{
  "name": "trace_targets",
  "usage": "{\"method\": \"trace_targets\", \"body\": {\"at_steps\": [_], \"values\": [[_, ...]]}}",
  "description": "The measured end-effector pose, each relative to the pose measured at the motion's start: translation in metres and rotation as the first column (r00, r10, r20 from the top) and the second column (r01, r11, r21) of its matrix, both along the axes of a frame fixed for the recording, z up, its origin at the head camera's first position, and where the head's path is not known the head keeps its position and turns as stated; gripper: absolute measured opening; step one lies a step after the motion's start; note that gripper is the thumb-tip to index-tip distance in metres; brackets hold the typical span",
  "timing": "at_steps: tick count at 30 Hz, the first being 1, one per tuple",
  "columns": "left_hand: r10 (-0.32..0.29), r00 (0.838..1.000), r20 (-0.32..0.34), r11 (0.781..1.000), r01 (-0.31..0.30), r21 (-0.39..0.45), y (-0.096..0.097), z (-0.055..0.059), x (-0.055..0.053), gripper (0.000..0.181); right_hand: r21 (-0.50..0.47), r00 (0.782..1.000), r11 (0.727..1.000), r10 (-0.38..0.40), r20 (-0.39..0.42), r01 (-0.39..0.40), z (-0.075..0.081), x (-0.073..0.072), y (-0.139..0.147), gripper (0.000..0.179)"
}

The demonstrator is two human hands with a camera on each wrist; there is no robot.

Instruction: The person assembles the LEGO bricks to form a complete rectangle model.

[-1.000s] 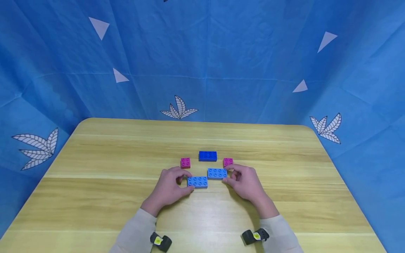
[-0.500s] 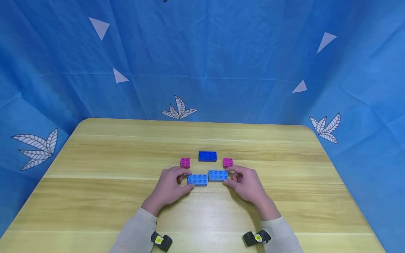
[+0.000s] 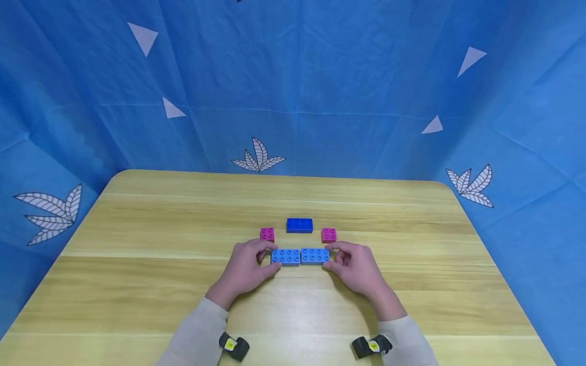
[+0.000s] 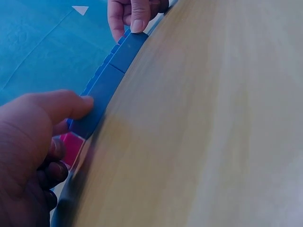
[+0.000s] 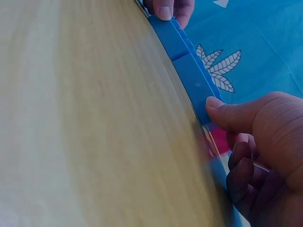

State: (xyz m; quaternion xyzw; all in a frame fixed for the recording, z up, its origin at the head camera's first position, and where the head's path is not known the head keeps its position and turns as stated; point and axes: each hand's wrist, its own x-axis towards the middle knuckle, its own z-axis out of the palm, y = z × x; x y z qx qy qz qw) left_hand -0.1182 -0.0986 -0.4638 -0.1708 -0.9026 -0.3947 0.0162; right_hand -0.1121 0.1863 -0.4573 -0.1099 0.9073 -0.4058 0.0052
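Two light blue toy bricks lie end to end on the wooden table, nearly in one line. My left hand pinches the left light blue brick at its outer end, thumb on the near side and a finger on the far side. The right light blue brick is pinched the same way by my right hand. In the left wrist view, the thumb presses the near face of the left brick. The right wrist view has the right thumb on the right brick, the two bricks meeting at a thin seam.
Behind the hands lie a pink brick at left, a dark blue brick in the middle and another pink brick at right. The wooden table ends at a blue patterned cloth.
The left brick has slid slightly away from the body and the right brick slightly toward it. Their staggered ends now line up closely. Both hands keep their pinch.
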Motion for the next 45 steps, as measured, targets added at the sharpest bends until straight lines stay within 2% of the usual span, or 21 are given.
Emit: {"method": "trace_targets", "body": {"at_steps": [45], "values": [[0.001, 0.999, 0.041, 1.000, -0.001, 0.016, -0.0017, -0.0003, 0.0010, 0.034, -0.021, 1.000, 0.999, 0.025, 0.000, -0.025, -0.0007, 0.0011, -0.0023, 0.036]]}}
